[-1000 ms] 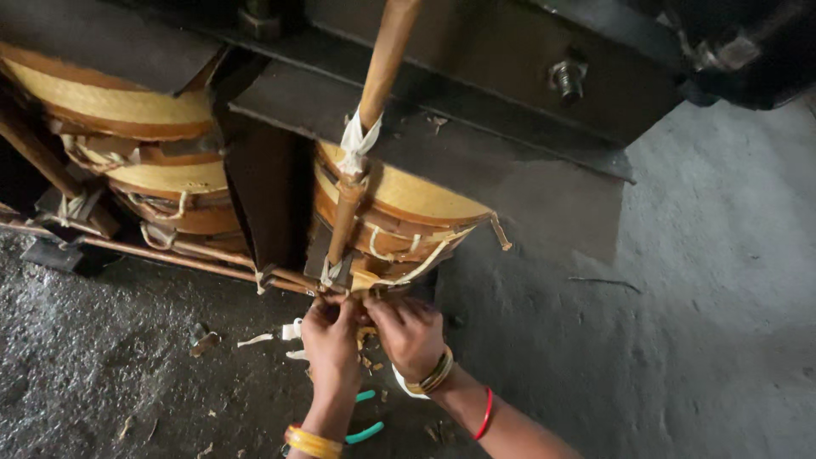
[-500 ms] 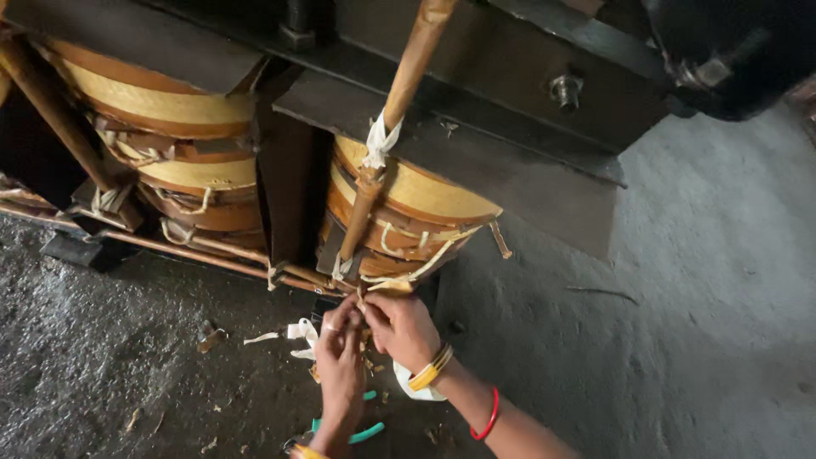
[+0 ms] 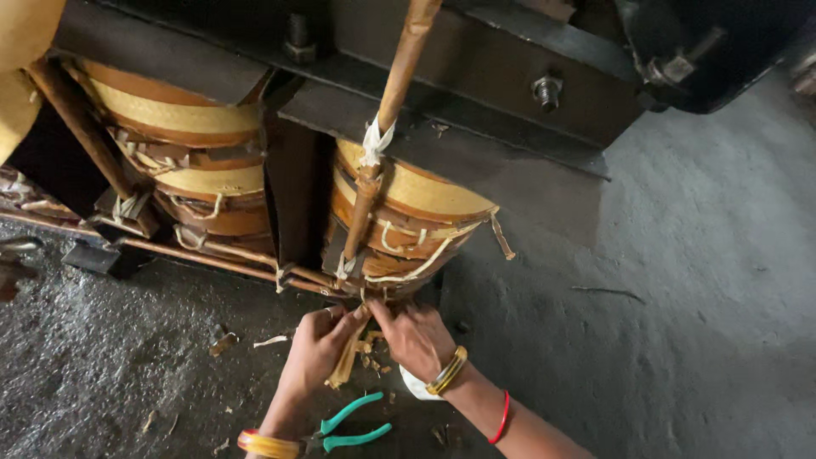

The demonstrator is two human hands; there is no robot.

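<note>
Your left hand (image 3: 319, 344) and your right hand (image 3: 416, 338) meet at the bottom of the right coil (image 3: 408, 217), just under its lowest turns. The left hand is closed around a pale strip (image 3: 347, 361) that hangs down from that place. The fingers of the right hand are bent and pinch at the same spot; I cannot tell exactly what they hold. A long brown rod (image 3: 387, 127) goes up from there, tied with a white rag (image 3: 372, 140), and it crosses in front of the coil. A thin copper bar (image 3: 212, 253) runs from the left side to the same point, so the place is crowded. Pliers with green handles (image 3: 348, 427) lie on the floor near your left wrist. A white roll (image 3: 415, 387) sits under your right wrist. The left coil (image 3: 191, 161) stands well apart, and a dark steel frame (image 3: 476, 59) with a bolt (image 3: 546, 89) is above.
</note>
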